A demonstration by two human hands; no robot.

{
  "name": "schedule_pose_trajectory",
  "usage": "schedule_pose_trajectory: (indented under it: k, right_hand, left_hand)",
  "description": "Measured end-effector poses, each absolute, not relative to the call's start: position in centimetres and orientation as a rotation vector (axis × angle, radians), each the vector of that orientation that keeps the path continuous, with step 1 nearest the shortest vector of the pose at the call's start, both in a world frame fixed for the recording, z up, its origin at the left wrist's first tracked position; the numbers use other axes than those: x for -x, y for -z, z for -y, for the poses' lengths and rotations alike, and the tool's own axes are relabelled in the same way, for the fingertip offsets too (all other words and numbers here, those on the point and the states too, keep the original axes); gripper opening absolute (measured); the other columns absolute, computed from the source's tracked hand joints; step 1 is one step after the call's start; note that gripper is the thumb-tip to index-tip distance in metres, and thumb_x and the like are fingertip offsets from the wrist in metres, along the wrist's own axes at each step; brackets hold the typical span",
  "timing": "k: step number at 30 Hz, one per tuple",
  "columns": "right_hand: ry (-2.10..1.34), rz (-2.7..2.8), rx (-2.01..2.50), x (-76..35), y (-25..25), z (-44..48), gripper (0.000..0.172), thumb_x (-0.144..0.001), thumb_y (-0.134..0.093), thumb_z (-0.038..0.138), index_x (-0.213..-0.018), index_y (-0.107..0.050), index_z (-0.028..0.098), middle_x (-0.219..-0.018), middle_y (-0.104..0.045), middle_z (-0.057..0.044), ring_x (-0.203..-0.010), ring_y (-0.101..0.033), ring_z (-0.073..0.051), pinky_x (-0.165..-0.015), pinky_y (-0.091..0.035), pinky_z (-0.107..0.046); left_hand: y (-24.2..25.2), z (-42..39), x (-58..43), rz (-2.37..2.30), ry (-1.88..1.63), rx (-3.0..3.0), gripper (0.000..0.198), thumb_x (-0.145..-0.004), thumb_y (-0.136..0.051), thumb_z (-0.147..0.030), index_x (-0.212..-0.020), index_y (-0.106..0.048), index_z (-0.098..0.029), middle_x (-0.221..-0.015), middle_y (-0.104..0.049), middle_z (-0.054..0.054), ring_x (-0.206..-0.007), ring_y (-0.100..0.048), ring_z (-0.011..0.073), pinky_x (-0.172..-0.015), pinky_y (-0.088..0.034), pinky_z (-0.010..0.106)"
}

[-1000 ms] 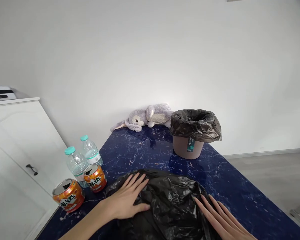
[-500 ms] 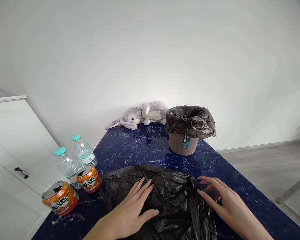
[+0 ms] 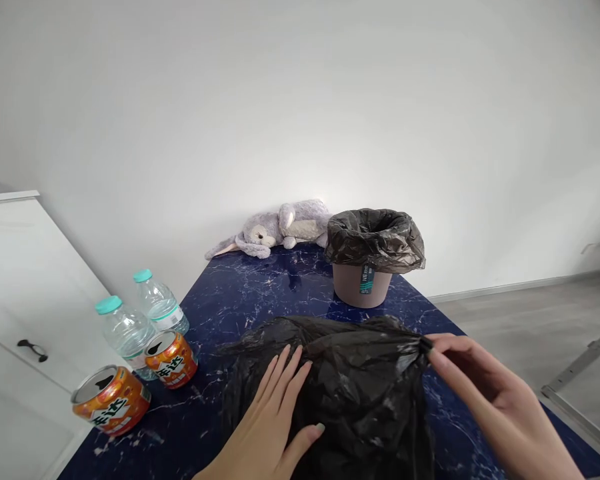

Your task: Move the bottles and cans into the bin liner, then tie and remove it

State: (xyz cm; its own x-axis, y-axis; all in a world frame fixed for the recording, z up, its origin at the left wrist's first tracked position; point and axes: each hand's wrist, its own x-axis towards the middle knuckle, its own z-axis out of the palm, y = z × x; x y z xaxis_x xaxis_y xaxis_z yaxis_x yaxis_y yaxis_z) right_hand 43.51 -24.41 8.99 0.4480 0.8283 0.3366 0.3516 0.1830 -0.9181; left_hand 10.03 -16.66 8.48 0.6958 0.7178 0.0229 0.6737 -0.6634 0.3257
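A crumpled black plastic bag (image 3: pixel 350 380) lies on the dark blue marbled table (image 3: pixel 260 300) in front of me. My left hand (image 3: pixel 273 427) rests flat on the bag's near left part, fingers stretched out. My right hand (image 3: pixel 490 393) pinches the bag's far right corner between thumb and fingers and lifts that edge a little off the table.
A small brown bin (image 3: pixel 363 283) lined with a black bag stands at the far middle, a grey plush rabbit (image 3: pixel 275 230) behind it by the wall. Two water bottles (image 3: pixel 125 327) and two orange cans (image 3: pixel 113 400) sit at the left edge. A white cabinet (image 3: pixel 20 280) stands left.
My right hand went from lying flat on the bag to pinching its right corner and raising it. My left hand slid slightly nearer. The view shifted a little right.
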Motion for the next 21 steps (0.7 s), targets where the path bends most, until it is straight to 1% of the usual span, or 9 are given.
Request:
schedule_pose_trajectory:
  k: [3,7,9,11,13,15,17,19,21]
  right_hand:
    - [-0.461,1.092,1.527,-45.7,-8.0,23.2,0.039,-0.096,-0.063,0.064,-0.104,-0.069,0.026,-0.123,-0.075,-0.008,-0.111,-0.072,-0.026,-0.082,-0.060,-0.023]
    - [-0.207,1.307,1.770,-49.1,-4.8,20.8,0.040,-0.096,-0.051,0.061,-0.098,-0.068,0.025,-0.113,-0.075,-0.008,-0.094,-0.074,-0.026,-0.080,-0.058,-0.034]
    - [-0.108,1.399,1.896,-50.5,-3.3,20.5,0.038,-0.097,-0.045,0.058,-0.095,-0.065,0.026,-0.113,-0.075,-0.008,-0.087,-0.074,-0.026,-0.075,-0.057,-0.037]
    - [0.009,1.465,2.013,-51.1,-2.7,20.8,0.038,-0.098,-0.041,0.057,-0.095,-0.064,0.027,-0.117,-0.074,-0.009,-0.084,-0.074,-0.027,-0.064,-0.055,-0.037]
    - [0.154,1.523,2.041,-50.8,-2.9,21.6,0.041,-0.100,-0.039,0.058,-0.105,-0.064,0.026,-0.125,-0.072,-0.012,-0.092,-0.076,-0.031,-0.062,-0.056,-0.039]
    - [0.269,1.598,1.956,-49.5,-3.9,22.4,0.046,-0.103,-0.038,0.059,-0.123,-0.063,0.025,-0.137,-0.068,-0.014,-0.109,-0.074,-0.034,-0.072,-0.061,-0.041]
    - [0.314,1.717,1.824,-47.6,-5.1,22.9,0.047,-0.108,-0.039,0.056,-0.138,-0.059,0.027,-0.152,-0.060,-0.012,-0.128,-0.068,-0.033,-0.091,-0.063,-0.043]
    - [0.311,1.886,1.692,-45.6,-5.9,22.9,0.045,-0.111,-0.041,0.051,-0.149,-0.054,0.030,-0.163,-0.053,-0.007,-0.144,-0.057,-0.030,-0.109,-0.058,-0.045]
    - [0.291,2.071,1.598,-44.2,-5.7,22.7,0.050,-0.113,-0.043,0.048,-0.160,-0.044,0.031,-0.170,-0.044,-0.003,-0.155,-0.044,-0.028,-0.121,-0.051,-0.048]
  left_hand:
    - [-8.0,17.0,-11.4,-1.121,-0.350,-2.732,0.079,-0.111,-0.047,-0.052,-0.173,0.000,-0.039,-0.181,-0.003,0.001,-0.165,-0.007,0.0416,-0.126,-0.036,0.068]
    - [-6.2,15.7,-11.8,-1.158,-0.374,-2.811,0.077,-0.112,-0.046,-0.051,-0.173,-0.001,-0.037,-0.181,-0.012,0.004,-0.165,-0.014,0.0384,-0.129,-0.032,0.066]
    - [-5.2,14.3,-11.3,-1.201,-0.328,-2.794,0.076,-0.111,-0.046,-0.054,-0.174,-0.007,-0.036,-0.180,-0.014,0.005,-0.164,-0.015,0.0390,-0.129,-0.033,0.065]
    - [-4.7,12.9,-10.6,-1.248,-0.269,-2.751,0.073,-0.111,-0.044,-0.057,-0.173,-0.015,-0.034,-0.179,-0.016,0.006,-0.164,-0.016,0.0404,-0.129,-0.034,0.065]
    - [-5.0,12.1,-10.4,-1.278,-0.247,-2.719,0.072,-0.110,-0.044,-0.060,-0.173,-0.022,-0.031,-0.179,-0.018,0.008,-0.163,-0.017,0.0414,-0.129,-0.033,0.065]
    - [-5.9,12.1,-10.7,-1.256,-0.268,-2.713,0.070,-0.110,-0.044,-0.059,-0.172,-0.027,-0.029,-0.179,-0.020,0.008,-0.164,-0.018,0.0403,-0.129,-0.034,0.064]
    - [-6.9,12.7,-11.6,-1.186,-0.291,-2.710,0.066,-0.112,-0.042,-0.056,-0.171,-0.030,-0.029,-0.179,-0.022,0.006,-0.164,-0.020,0.0371,-0.130,-0.035,0.061]
    - [-7.6,13.6,-12.8,-1.105,-0.272,-2.692,0.063,-0.113,-0.040,-0.055,-0.171,-0.029,-0.032,-0.179,-0.023,0.003,-0.164,-0.020,0.0345,-0.131,-0.034,0.060]
    - [-7.9,14.2,-13.8,-1.057,-0.208,-2.661,0.065,-0.112,-0.038,-0.058,-0.172,-0.025,-0.034,-0.179,-0.019,0.000,-0.165,-0.016,0.0350,-0.131,-0.032,0.063]
